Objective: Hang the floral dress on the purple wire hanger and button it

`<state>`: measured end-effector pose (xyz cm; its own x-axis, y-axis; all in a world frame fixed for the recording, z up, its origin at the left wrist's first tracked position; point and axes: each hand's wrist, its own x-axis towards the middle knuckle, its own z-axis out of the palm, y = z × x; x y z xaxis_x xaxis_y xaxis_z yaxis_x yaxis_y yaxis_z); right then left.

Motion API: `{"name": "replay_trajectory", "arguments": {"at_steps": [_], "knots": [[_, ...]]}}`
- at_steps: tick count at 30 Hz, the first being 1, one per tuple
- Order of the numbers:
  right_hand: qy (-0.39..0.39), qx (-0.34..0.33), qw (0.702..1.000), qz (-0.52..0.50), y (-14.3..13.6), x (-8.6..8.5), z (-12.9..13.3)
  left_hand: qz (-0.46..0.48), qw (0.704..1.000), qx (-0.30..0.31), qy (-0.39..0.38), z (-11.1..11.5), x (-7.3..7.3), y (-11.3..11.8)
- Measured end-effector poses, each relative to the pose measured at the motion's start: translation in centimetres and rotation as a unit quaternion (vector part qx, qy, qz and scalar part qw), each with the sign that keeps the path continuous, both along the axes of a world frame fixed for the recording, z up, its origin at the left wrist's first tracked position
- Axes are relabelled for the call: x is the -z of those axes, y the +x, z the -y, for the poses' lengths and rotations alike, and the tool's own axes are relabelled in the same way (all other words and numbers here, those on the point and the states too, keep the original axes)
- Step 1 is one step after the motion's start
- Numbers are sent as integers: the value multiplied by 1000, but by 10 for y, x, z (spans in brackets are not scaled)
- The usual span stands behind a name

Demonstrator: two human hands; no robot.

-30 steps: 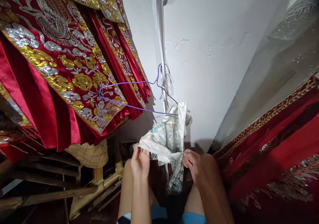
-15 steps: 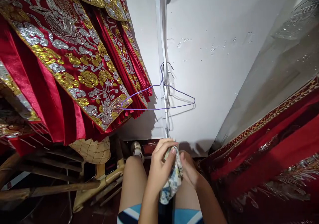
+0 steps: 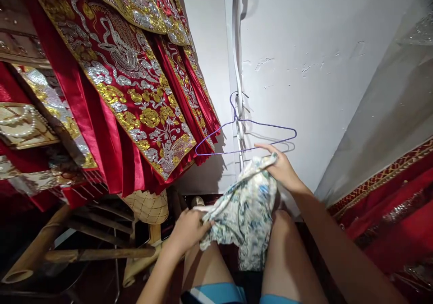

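Note:
A white cloth garment with a blue and green floral print (image 3: 250, 204) hangs spread between my hands above my knees; its exact kind is unclear. My left hand (image 3: 191, 229) is closed on its left end, low down. Higher up, my right hand (image 3: 282, 166) pinches the upper right corner, with a finger stretched out near the bottom bar of a purple wire hanger (image 3: 245, 122). The hanger hangs bare by its hook against the wall, just above the garment.
Red gowns with gold and silver embroidery (image 3: 149, 114) hang at left. Below them stand a bamboo frame (image 3: 101, 253) and a woven tan item (image 3: 149, 207). A white strip (image 3: 236, 47) runs down the wall (image 3: 304, 33). More red fabric (image 3: 399, 204) is at right.
The bunched garment has been opened out between my hands, which have moved apart, the right one up and to the right. The view has shifted, and the hanger appears farther right and tilted.

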<state>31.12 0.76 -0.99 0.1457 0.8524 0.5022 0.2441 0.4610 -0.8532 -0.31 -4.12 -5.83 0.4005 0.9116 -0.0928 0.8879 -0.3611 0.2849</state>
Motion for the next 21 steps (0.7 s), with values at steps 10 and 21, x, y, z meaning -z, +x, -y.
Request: {"name": "replay_trajectory", "arguments": {"at_steps": [10, 21], "knots": [[-26, 52, 992, 115, 31, 8, -44, 134, 979, -16, 155, -76, -34, -11], [-30, -20, 998, 53, 19, -1, -22, 347, 871, 73, 340, -116, -101, 49]]}}
